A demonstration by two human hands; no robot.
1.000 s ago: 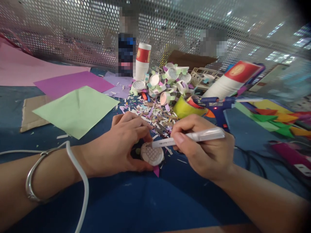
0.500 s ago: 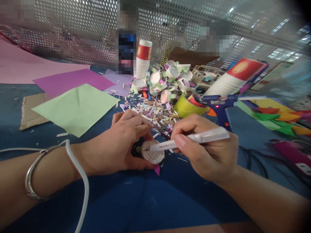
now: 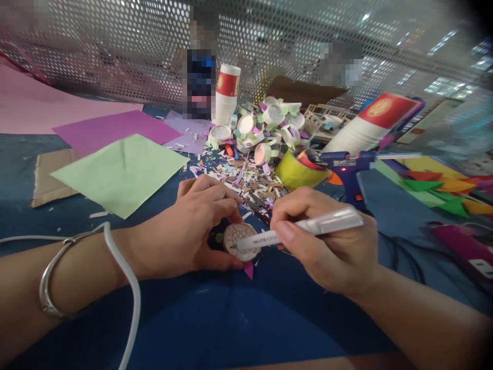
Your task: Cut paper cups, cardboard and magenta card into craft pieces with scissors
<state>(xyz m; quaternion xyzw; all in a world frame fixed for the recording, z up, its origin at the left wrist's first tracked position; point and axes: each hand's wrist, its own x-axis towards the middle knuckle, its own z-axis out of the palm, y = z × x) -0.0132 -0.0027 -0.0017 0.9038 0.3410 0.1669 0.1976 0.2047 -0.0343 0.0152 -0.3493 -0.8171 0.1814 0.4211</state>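
Observation:
Between its thumb and fingers, my left hand (image 3: 204,221) grips a small round paper craft piece (image 3: 242,237), whose pale top face carries drawn lines like a turtle shell. A pointed magenta paper tab (image 3: 248,270) sticks out from its near side. My right hand (image 3: 323,241) is closed round a white marker pen (image 3: 308,227), held at a slant with its tip on the round face. Just beyond my hands lie dark scissors (image 3: 257,204), partly covered by paper scraps.
Paper scraps (image 3: 246,172) and a heap of similar round pieces (image 3: 269,123) lie ahead. Stacked paper cups (image 3: 227,92), a yellow roll (image 3: 302,169) and a blue glue gun (image 3: 348,172) stand behind. Green paper (image 3: 123,174) lies left; a white cable (image 3: 131,288) crosses my left forearm.
The marker's tip has shifted slightly down across the round face, and my right hand has dipped a little with it. My left hand keeps its hold in the same place.

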